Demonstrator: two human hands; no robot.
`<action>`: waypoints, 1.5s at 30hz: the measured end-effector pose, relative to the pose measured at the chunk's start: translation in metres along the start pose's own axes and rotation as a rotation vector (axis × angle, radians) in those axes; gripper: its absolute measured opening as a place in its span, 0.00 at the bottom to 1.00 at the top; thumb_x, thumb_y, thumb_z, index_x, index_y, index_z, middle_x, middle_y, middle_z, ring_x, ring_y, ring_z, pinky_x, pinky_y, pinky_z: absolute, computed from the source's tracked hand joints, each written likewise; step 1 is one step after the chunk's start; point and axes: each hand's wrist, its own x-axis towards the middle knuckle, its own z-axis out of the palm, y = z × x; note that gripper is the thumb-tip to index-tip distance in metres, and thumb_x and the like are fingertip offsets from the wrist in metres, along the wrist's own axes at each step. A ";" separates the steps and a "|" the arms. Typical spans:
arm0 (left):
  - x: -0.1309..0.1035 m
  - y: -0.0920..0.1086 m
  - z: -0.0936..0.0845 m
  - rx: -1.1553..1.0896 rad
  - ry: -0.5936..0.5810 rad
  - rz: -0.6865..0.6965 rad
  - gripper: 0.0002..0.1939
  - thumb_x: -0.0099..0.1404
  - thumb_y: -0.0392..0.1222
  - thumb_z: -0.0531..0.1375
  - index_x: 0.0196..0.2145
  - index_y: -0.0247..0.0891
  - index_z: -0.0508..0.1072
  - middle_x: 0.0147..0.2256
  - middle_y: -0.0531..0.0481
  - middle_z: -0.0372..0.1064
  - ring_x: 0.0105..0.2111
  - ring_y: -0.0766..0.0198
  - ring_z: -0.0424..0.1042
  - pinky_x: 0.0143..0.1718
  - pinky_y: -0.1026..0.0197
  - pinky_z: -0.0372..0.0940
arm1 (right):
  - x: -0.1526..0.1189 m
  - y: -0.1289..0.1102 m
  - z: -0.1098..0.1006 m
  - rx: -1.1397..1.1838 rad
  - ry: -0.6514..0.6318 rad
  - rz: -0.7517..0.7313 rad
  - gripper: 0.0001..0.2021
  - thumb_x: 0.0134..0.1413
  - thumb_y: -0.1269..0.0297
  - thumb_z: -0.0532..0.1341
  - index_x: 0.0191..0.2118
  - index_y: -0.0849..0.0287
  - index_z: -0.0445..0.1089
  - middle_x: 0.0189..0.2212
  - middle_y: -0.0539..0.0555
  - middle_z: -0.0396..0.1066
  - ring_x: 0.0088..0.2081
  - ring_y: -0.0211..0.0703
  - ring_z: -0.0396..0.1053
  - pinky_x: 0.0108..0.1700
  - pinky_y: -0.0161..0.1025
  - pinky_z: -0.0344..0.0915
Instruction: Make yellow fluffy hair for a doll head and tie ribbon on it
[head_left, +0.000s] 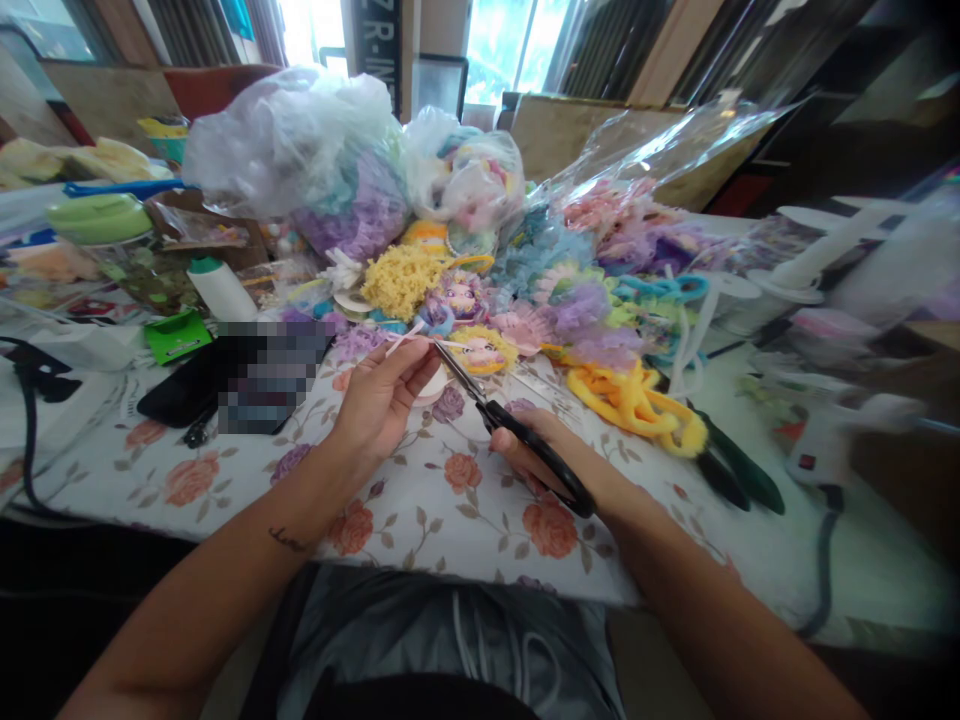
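My left hand (390, 390) pinches a thin pale ribbon (450, 344) between thumb and fingers, above the middle of the table. A pair of scissors (517, 430) with black handles is in my right hand (544, 450), fingers wrapped around the grips. The blade tips reach the ribbon beside my left fingertips; whether they cut into it I cannot tell. Just beyond the blades lies a round yellow-edged piece with a printed face (481, 350). Partly hidden behind my left hand is a pale round spool (431, 388).
Yellow fuzzy cord (637, 400) and dark-handled pliers (739, 460) lie to the right, near a glue gun (817, 440). Fluffy yarn pieces (555, 300) and plastic bags (300, 140) pile up at the back. At left are a phone (180, 385), a thread cone (223, 290) and a green-lidded jar (101, 220).
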 end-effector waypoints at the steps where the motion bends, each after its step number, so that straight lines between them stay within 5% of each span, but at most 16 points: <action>1: 0.000 0.000 0.000 -0.004 -0.001 0.001 0.02 0.54 0.29 0.64 0.28 0.32 0.76 0.29 0.52 0.76 0.30 0.72 0.75 0.37 0.71 0.71 | 0.000 -0.001 0.001 0.006 0.003 0.011 0.30 0.48 0.32 0.52 0.16 0.57 0.55 0.09 0.47 0.55 0.12 0.32 0.53 0.15 0.32 0.47; 11: 0.000 0.000 -0.001 -0.017 -0.022 0.002 0.02 0.55 0.28 0.64 0.27 0.32 0.76 0.28 0.52 0.76 0.29 0.72 0.75 0.36 0.72 0.71 | -0.002 -0.014 0.006 -0.025 0.082 0.006 0.31 0.45 0.30 0.51 0.16 0.57 0.52 0.10 0.45 0.51 0.14 0.30 0.50 0.17 0.33 0.43; 45: -0.002 0.002 0.001 0.032 -0.023 0.021 0.02 0.53 0.30 0.66 0.26 0.32 0.75 0.27 0.53 0.75 0.29 0.72 0.75 0.36 0.71 0.70 | -0.002 -0.012 0.009 0.004 0.050 0.055 0.29 0.48 0.36 0.55 0.16 0.58 0.53 0.11 0.45 0.49 0.15 0.30 0.47 0.18 0.34 0.40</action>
